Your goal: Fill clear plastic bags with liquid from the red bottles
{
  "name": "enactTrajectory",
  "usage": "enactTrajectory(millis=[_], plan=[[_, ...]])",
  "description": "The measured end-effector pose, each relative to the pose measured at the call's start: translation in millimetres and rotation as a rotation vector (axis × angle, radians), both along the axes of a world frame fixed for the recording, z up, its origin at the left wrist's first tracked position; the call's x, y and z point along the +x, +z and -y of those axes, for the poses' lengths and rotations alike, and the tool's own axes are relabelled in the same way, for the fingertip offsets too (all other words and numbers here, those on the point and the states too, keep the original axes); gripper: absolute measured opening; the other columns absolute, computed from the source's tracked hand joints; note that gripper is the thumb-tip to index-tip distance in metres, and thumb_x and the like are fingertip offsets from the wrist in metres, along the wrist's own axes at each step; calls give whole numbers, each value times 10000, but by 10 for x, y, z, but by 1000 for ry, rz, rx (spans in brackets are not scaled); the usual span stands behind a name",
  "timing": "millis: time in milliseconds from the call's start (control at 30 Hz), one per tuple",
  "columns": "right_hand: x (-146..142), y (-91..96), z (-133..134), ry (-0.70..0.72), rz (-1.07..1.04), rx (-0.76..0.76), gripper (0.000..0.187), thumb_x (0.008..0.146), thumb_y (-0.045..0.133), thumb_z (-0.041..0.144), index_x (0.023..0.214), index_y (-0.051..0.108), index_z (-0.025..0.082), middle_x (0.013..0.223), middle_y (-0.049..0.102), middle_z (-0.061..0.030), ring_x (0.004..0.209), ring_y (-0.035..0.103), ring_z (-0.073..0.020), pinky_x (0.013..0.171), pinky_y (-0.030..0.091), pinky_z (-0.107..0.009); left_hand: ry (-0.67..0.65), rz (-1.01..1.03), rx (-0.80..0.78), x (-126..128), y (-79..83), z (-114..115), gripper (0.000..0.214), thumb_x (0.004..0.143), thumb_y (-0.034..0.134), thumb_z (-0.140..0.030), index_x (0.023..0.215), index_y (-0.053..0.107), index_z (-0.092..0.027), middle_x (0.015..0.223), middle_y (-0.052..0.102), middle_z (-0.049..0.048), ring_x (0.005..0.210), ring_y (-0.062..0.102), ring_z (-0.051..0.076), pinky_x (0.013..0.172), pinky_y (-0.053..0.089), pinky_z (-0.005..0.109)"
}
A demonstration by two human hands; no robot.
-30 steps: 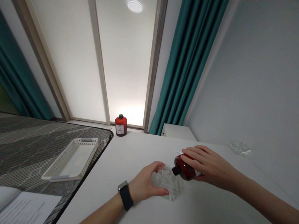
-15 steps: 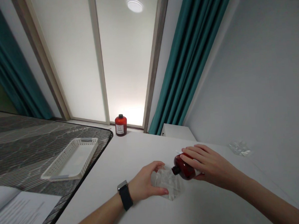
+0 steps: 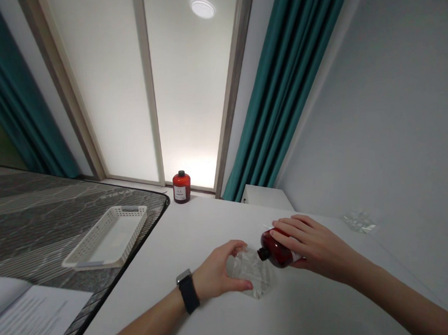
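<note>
My right hand (image 3: 308,248) is wrapped round a dark red-brown bottle (image 3: 276,249) with a white label partly under the fingers. The bottle lies tilted, its uncapped black neck pointing left over a clear plastic container (image 3: 255,274). My left hand (image 3: 221,274), with a dark watch on the wrist, curves its thumb and fingers round the left side of that container. The container is see-through, so its exact shape and any liquid inside are hard to make out. No stream from the bottle's mouth can be seen.
A similar red bottle (image 3: 181,187) with a dark cap stands at the back of the white table (image 3: 155,283). Crumpled clear plastic (image 3: 359,222) lies at the right. On the dark striped surface at left are a white basket (image 3: 112,237) and an open booklet (image 3: 43,317).
</note>
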State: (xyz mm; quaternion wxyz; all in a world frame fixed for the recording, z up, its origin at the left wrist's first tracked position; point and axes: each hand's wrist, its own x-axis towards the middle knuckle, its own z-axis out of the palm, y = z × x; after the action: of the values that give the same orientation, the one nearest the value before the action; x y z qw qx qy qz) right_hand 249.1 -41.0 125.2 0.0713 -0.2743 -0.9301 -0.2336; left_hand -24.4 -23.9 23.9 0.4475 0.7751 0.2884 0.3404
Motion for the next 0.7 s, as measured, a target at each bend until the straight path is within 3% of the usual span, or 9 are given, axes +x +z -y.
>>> enactTrajectory(millis=[700], plan=[[15,4,5,-11,36,2,665,741,770,330,1325,493,171,1281,637,-133,1136,587,-299,954,413,-443,-8,27,-15,1,-16,1,724,606,886,-287,1225,527,-174,1143,655,69,1014,603,244,925,462,373]])
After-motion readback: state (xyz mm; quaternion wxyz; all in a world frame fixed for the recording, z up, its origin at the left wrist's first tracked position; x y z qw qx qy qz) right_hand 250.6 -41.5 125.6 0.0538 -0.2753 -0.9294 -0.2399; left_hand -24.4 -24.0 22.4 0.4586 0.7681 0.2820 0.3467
